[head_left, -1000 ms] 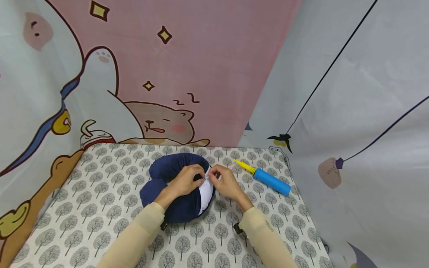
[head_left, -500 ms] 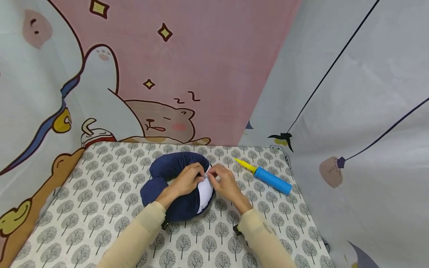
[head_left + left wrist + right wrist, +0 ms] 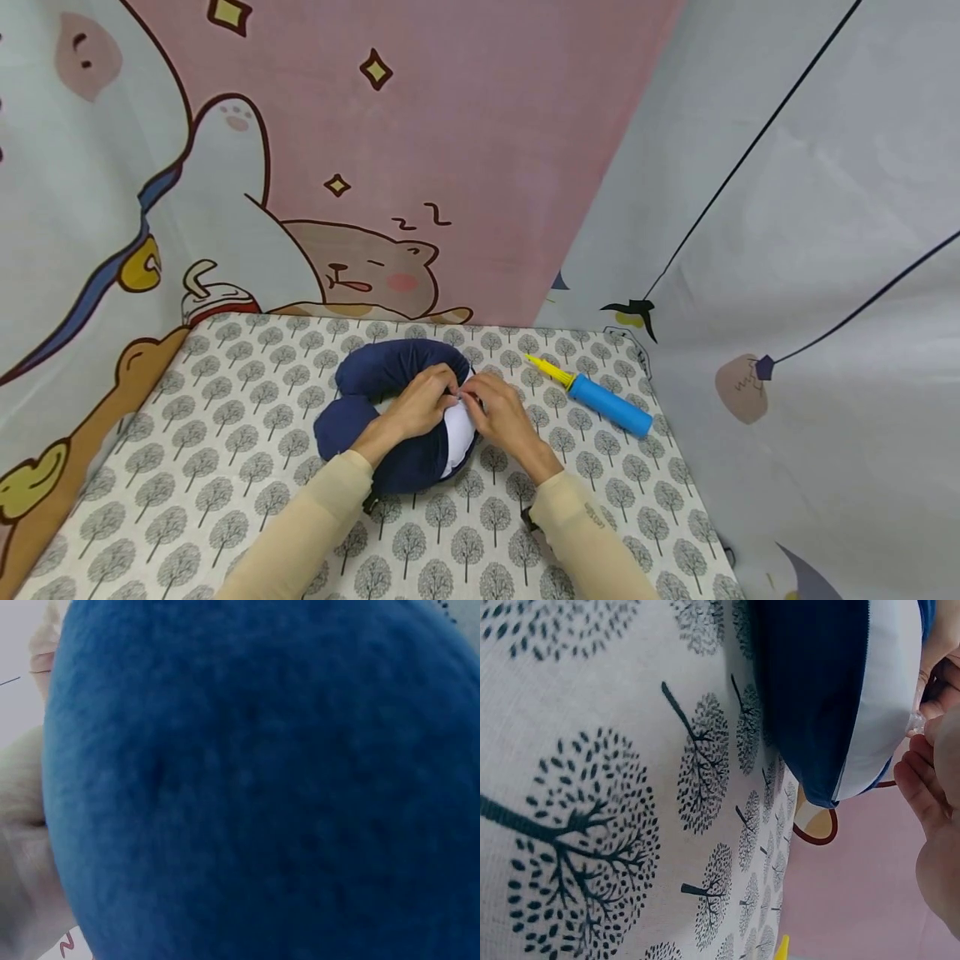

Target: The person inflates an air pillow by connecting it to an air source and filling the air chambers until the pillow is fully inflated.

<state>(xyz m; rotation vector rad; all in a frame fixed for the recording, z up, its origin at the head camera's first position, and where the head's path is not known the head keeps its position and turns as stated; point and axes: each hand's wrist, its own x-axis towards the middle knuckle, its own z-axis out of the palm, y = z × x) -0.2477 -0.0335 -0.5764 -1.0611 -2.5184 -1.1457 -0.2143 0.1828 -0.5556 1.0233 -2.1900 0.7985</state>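
A navy U-shaped neck pillow [image 3: 397, 360] lies on the patterned cloth, its cover unzipped along the right curve. White inner lining [image 3: 459, 437] shows through that gap. Over it, my left hand [image 3: 420, 403] and right hand [image 3: 501, 413] meet fingertip to fingertip. In the right wrist view, a small clear plastic valve [image 3: 915, 722] stands up from the white part, pinched between the fingers of both hands. Navy plush [image 3: 262, 780] fills most of the left wrist view and hides the left fingertips there.
To the right of the pillow lies a hand pump [image 3: 609, 405] with a blue barrel and yellow nozzle. The tree-print cloth [image 3: 240, 533] covers the table. A pink cartoon sheet [image 3: 510, 167] hangs behind, and a pale sheet [image 3: 810, 400] hangs on the right.
My right hand has shifted slightly left, its fingertips closer to the left hand's at the valve. The pillow and pump lie as before.
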